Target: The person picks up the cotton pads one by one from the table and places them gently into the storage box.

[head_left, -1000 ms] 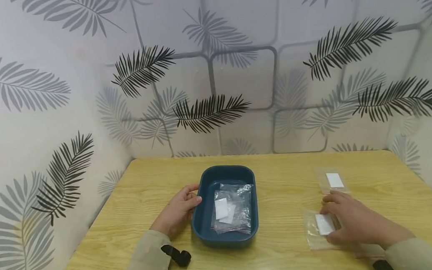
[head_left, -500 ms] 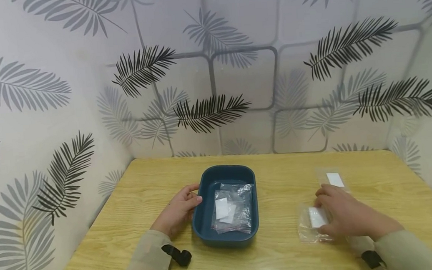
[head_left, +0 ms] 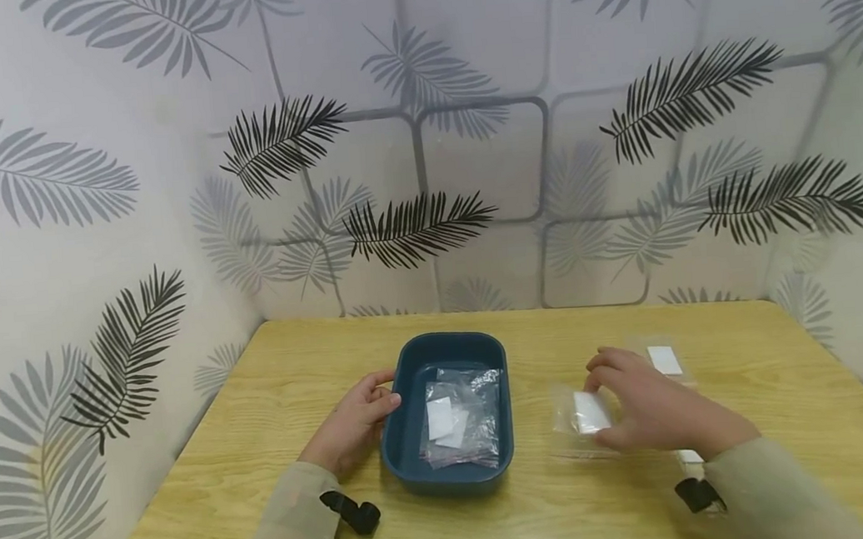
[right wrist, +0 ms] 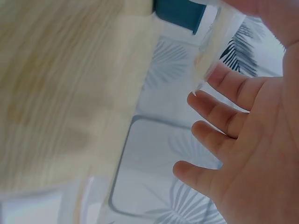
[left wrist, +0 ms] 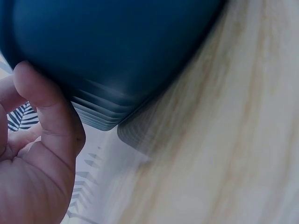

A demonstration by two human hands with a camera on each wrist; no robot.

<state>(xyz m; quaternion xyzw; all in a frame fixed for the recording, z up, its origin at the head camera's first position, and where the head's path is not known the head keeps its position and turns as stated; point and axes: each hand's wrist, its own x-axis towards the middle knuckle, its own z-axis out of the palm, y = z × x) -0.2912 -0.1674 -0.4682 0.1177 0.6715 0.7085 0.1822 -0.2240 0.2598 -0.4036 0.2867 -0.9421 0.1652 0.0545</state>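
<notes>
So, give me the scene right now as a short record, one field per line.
Left hand: touching the left side of the blue bin
Right hand: pinching a clear bag with a white piece in it
Held bag's place: right of the bin, not inside it
Bin contents: overlapping bags with white pieces; count unclear
Also on table: farther bag with a white piece, beyond the right hand; partly hidden white piece by the right wrist
</notes>
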